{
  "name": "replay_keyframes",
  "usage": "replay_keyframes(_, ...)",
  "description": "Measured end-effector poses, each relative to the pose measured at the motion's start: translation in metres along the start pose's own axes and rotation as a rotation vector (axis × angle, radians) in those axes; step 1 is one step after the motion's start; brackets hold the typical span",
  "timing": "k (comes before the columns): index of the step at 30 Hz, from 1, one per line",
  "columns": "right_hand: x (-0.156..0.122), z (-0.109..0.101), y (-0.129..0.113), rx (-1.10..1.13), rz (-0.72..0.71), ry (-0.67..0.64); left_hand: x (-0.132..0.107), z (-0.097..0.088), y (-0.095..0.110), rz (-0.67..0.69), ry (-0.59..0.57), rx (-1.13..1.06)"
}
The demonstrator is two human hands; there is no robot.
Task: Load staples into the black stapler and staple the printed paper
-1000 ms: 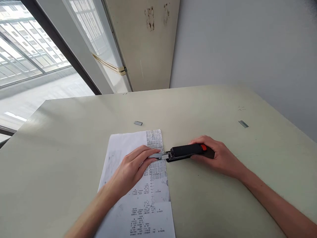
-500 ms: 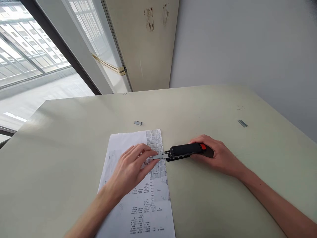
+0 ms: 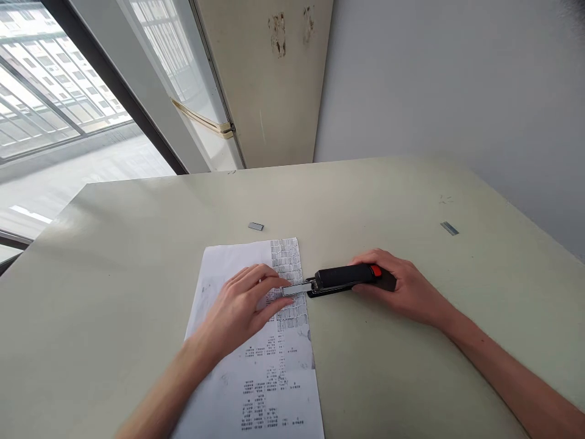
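A black stapler (image 3: 345, 277) with a red piece near its rear lies level over the table, and my right hand (image 3: 402, 285) is wrapped round its back end. From its left end a silver staple tray (image 3: 297, 289) sticks out over the paper's right edge. My left hand (image 3: 249, 302) has thumb and index finger on either side of the tray's tip, and its other fingers curl above the paper. Under that hand lies a white printed sheet (image 3: 283, 396), with dense rows of small staple-like marks along its upper right.
A short staple strip (image 3: 256, 226) lies beyond the paper, and another staple strip (image 3: 450, 228) is at the far right of the pale table (image 3: 114, 305). Behind stand a grey wall (image 3: 434, 79), a stained door panel (image 3: 269, 91) and a window at left.
My left thumb and index finger have loosened slightly, so more of the silver tray's end shows between them. The stapler and my right hand hold the same place.
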State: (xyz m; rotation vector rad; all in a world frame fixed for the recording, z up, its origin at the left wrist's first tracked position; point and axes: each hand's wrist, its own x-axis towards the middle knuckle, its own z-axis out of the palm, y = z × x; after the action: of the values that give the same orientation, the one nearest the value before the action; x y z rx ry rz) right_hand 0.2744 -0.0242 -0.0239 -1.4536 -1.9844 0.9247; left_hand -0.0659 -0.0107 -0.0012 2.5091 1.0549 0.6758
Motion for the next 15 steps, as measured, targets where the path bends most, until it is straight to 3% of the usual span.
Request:
replay_keyframes(5,0.000,-0.003,-0.004,0.066,0.034,-0.022,-0.001,-0.011,-0.010,0.044,-0.108,-0.181)
replay_keyframes(10,-0.001,-0.005,-0.002,0.091,-0.059,-0.108,0.002,-0.004,-0.002,0.131,-0.078,-0.281)
replay_keyframes(15,-0.004,0.001,-0.003,0.098,-0.118,-0.117,0.004,0.009,0.010,0.139,-0.043,-0.197)
